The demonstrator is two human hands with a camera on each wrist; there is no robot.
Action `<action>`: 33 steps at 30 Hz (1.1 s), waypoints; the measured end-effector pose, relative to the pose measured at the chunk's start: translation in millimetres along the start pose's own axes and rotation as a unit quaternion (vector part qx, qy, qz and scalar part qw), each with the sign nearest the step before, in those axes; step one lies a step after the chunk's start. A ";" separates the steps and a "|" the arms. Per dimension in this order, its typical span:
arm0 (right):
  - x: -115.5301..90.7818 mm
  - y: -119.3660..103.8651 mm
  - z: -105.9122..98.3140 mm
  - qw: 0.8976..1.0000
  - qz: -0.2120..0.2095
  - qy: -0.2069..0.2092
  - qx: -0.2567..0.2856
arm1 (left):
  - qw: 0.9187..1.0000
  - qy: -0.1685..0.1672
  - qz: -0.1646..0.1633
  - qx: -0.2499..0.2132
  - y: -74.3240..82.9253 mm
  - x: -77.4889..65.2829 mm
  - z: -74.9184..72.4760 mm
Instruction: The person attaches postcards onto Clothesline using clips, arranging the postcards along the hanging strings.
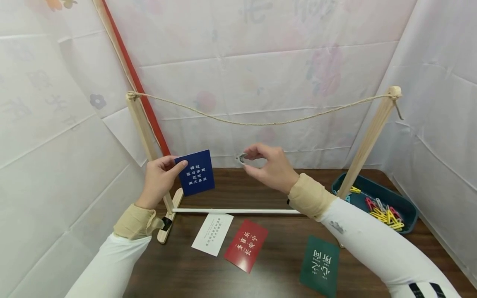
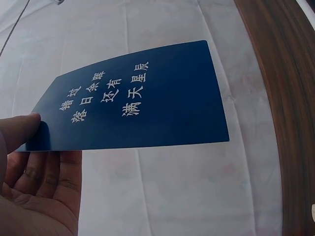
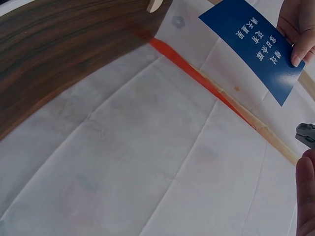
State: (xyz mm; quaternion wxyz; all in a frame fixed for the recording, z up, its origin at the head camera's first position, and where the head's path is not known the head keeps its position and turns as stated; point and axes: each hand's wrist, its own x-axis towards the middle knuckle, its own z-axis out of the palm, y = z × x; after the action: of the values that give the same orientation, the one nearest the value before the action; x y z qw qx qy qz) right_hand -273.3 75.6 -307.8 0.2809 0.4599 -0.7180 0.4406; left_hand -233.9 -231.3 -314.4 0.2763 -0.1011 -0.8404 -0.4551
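The blue card (image 1: pixel 196 173) above the table (image 1: pixel 283 236), probably light, stiff and creasable, is best gripped by its edge, where the left hand (image 1: pixel 158 179) pinches it; the right hand (image 1: pixel 275 166) pinches a grey clip (image 1: pixel 240 158).

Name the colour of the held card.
The card is dark blue, clearest in the left wrist view.

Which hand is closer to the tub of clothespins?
The right hand. It pinches a gray clothespin to the left of the tub; the left hand, holding the blue card, is much farther left, by the left post.
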 end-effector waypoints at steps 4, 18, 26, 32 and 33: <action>8.4 -9.7 0.4 1.000 -0.006 0.009 0.012 | 1.000 0.004 0.007 -0.001 9.3 -0.5 -3.2; 31.3 -42.0 0.0 0.999 -0.021 0.001 0.050 | 1.000 0.007 -0.007 -0.006 11.3 1.3 -11.2; 39.1 -48.0 2.4 0.998 -0.036 0.011 0.049 | 1.000 0.015 -0.007 -0.022 -13.0 10.3 -11.8; 44.3 -46.0 9.1 0.997 -0.057 0.009 0.054 | 0.999 0.023 0.002 -0.032 -19.4 13.5 -14.8; 45.1 -43.0 11.5 0.997 -0.059 0.008 0.057 | 0.999 0.024 0.005 -0.027 -19.4 14.1 -15.4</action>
State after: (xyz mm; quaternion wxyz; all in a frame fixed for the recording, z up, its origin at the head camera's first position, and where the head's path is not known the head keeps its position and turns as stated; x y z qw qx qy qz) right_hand -253.2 38.6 -260.4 0.2848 0.5133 -0.6611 0.4673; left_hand -248.0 -256.1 -313.6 0.2954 -0.1015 -0.8207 -0.4784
